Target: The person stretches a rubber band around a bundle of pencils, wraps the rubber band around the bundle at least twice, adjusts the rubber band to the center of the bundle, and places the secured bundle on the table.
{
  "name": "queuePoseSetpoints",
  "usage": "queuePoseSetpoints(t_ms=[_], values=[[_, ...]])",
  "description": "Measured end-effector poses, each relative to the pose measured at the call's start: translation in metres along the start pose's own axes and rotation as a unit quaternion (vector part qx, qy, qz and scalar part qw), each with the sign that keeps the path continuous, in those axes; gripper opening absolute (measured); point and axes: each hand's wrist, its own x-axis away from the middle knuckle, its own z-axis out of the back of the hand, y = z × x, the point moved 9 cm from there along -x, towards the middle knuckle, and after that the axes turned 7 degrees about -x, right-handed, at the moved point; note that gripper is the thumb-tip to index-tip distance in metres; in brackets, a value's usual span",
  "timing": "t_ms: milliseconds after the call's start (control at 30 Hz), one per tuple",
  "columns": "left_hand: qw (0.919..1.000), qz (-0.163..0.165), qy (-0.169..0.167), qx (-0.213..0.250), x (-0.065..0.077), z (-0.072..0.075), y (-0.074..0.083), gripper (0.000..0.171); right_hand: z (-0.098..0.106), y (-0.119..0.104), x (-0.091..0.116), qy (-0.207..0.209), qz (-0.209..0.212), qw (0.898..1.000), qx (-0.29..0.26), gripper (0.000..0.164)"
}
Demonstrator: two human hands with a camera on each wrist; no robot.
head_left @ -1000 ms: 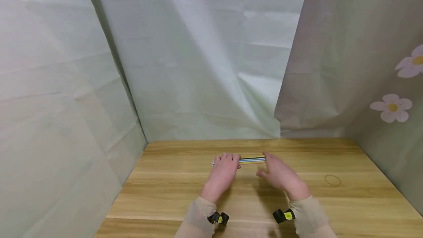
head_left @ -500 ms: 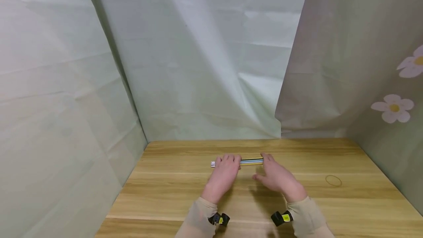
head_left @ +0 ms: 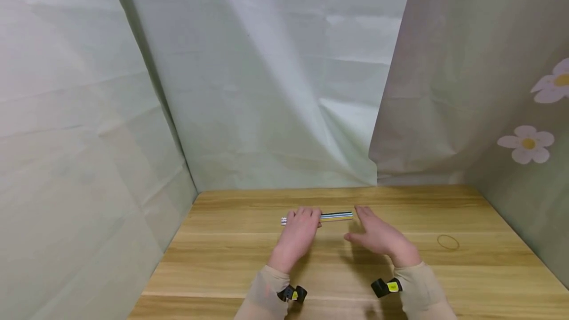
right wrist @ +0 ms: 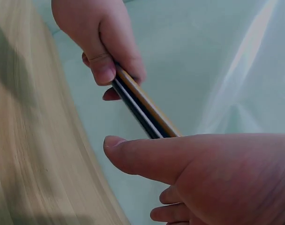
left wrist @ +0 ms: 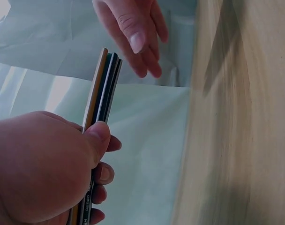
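A bundle of pencils (head_left: pixel 336 217), with dark, pale and yellow-orange sides, lies level in my left hand (head_left: pixel 300 231) above the table. In the left wrist view the left thumb and curled fingers grip the pencils (left wrist: pixel 99 96) near their middle. My right hand (head_left: pixel 378 233) is just beyond the right end of the bundle, its fingers extended and thumb apart. A gap separates that hand (left wrist: pixel 135 33) from the pencil ends in the left wrist view. In the right wrist view the right thumb and palm (right wrist: pixel 213 171) hide the near end of the bundle.
A thin rubber band (head_left: pixel 447 242) lies on the wooden table (head_left: pixel 484 280) to the right of the hands. Pale sheets (head_left: pixel 284 88) hang behind and at both sides, the right one printed with white flowers (head_left: pixel 526 144). Each wrist wears a black camera strap.
The right hand has come away to the right from the pencil ends it was touching. The bundle has shifted slightly left with the left hand, which keeps its grip.
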Motion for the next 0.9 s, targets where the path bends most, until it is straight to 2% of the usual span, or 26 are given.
queuePoseSetpoints(t_ms=[167, 433, 733, 900], values=[[0.9999, -0.004, 0.001, -0.009, 0.003, 0.0, 0.007, 0.014, -0.006, -0.007, -0.001, 0.011, -0.002, 1.0, 0.019, 0.096], [0.9978, -0.002, 0.021, -0.062, 0.004, 0.004, 0.012, 0.018, -0.012, -0.01, -0.002, 0.038, -0.021, 0.996, 0.083, 0.099], [0.9985, 0.012, 0.015, -0.05, 0.002, 0.006, -0.003, 0.015, -0.004, -0.018, -0.003, 0.037, 0.014, 0.998, 0.058, 0.093], [0.9984, 0.005, 0.022, -0.052, 0.002, 0.01, -0.003, 0.015, -0.003, -0.02, -0.003, 0.04, 0.014, 0.998, 0.052, 0.096]])
